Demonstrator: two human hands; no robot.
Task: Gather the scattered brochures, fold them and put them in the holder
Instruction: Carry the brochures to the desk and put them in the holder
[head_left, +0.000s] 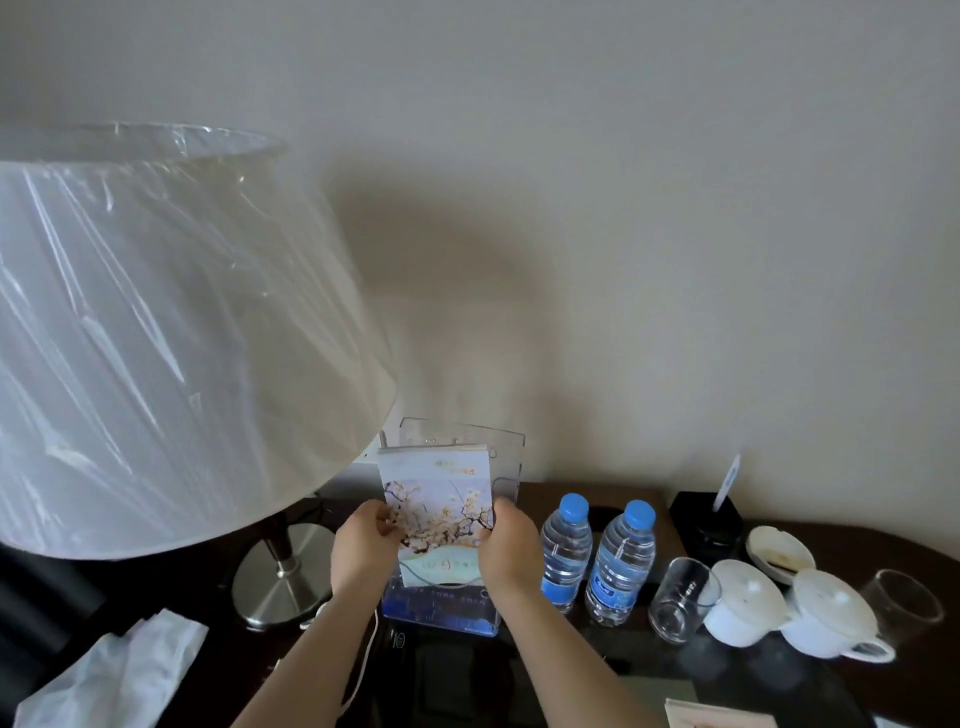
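Observation:
A stack of folded brochures (439, 493) with a blossom picture stands upright, its lower part inside the clear acrylic holder (506, 447) on the dark table. My left hand (363, 545) grips the stack's left edge and my right hand (509, 545) grips its right edge. The holder's clear back rises above and to the right of the stack. Another piece of pale paper (717, 714) lies at the table's near edge, cut off by the frame; I cannot tell whether it is a brochure.
A large lamp with a plastic-wrapped shade (171, 338) stands left, its metal base (283, 571) beside my left hand. Two water bottles (566, 551) stand right of the holder, then glasses (680, 597), white lidded cups (748, 603), and a black box (706, 519). Crumpled white plastic (114, 675) lies bottom left.

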